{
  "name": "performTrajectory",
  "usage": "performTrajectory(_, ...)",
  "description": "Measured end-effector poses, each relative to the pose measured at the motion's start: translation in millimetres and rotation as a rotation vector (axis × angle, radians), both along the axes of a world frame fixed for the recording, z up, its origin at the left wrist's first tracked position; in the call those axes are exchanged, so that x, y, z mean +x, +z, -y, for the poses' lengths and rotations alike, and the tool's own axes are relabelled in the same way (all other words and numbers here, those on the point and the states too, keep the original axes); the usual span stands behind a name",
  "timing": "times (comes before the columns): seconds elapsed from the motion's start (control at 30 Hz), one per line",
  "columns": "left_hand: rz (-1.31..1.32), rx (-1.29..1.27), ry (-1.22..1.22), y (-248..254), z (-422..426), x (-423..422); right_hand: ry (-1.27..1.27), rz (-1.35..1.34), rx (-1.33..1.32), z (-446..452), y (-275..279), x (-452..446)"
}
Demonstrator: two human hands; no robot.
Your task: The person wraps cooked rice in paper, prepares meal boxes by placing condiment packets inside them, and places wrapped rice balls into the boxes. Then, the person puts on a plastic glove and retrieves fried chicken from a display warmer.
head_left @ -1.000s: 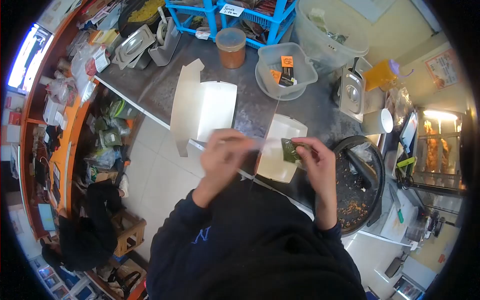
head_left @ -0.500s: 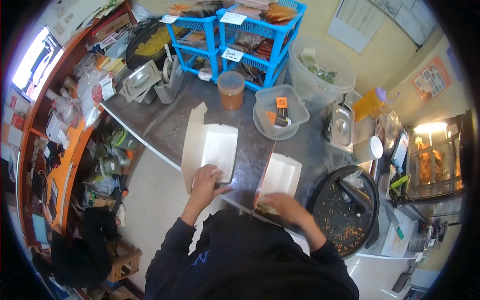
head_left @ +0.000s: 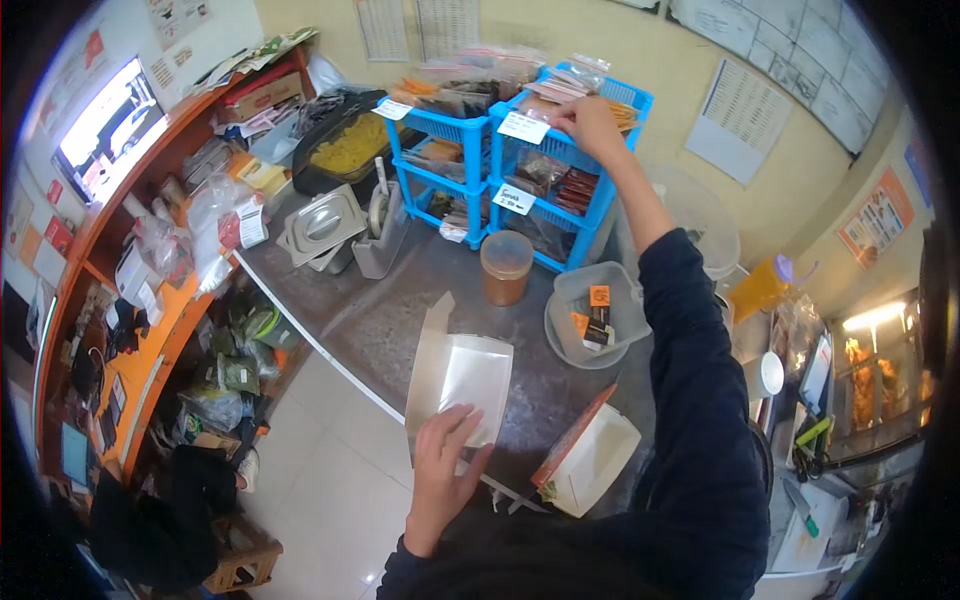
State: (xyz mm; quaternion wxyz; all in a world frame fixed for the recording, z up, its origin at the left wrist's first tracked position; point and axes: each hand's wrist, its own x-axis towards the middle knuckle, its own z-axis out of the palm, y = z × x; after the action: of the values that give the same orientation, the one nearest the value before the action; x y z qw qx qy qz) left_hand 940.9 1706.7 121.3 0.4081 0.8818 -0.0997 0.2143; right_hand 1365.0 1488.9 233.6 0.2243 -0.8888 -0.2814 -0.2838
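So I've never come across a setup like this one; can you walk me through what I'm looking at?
There is no machine here: a person works bare-handed, and every picture comes from one camera worn on the head, looking forward and down. On the dark countertop stand two open cardboard boxes, the left box and the right box. Beyond them are a lidded tub and a clear container with small packets in it. The left hand is spread over the near end of the left box. The right hand reaches to the top of the stacked blue baskets; whether it grips anything cannot be told.
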Motion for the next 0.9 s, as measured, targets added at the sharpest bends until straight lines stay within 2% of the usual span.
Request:
performTrajectory(0.03, -0.003, 0.005, 0.018, -1.7, -4.4, -0.8, 0.025, 0.04, 0.018, -2.9, -1.1, -3.9)
performTrajectory(0.07, -0.01, 0.009, 0.032, -3.4, -8.4, -2.3, -0.054, 0.202, -0.046, -3.2, 3.0, -5.7)
performTrajectory(0.17, 0.021, 0.046, 0.038, 0.2, -12.9, -3.7, -0.219, 0.309, -0.091, -9.5, 19.5, -11.1)
performTrajectory(0.2, 0.036, 0.059, 0.035, 2.1, -13.3, -3.4, -0.204, 0.386, -0.052, -8.8, 24.8, -9.3)
performTrajectory(0.3, 0.079, 0.06, 0.03, 8.2, -14.6, 1.1, -0.239, 0.316, 0.031, -13.5, 58.1, -8.5)
performTrajectory(0.5, 0.124, -0.111, -0.003, 15.7, -6.8, 15.0, 0.222, 0.191, 0.425, -11.8, 92.9, -54.3)
performTrajectory(0.6, 0.159, -0.068, -0.051, 21.9, -4.1, 20.2, 0.035, 0.158, 0.383, -8.4, 101.7, -93.1)
performTrajectory(0.7, 0.147, -0.033, -0.08, 19.7, -2.1, 19.2, 0.105, 0.101, 0.263, 0.1, 79.7, -72.8)
performTrajectory(0.73, 0.137, -0.029, -0.084, 16.9, -2.2, 17.8, 0.095, -0.011, 0.268, -4.3, 75.0, -77.4)
performTrajectory(0.9, 0.055, -0.14, -0.112, -0.7, -11.3, 2.5, -0.102, 0.013, -0.214, -5.1, 18.3, -34.2)
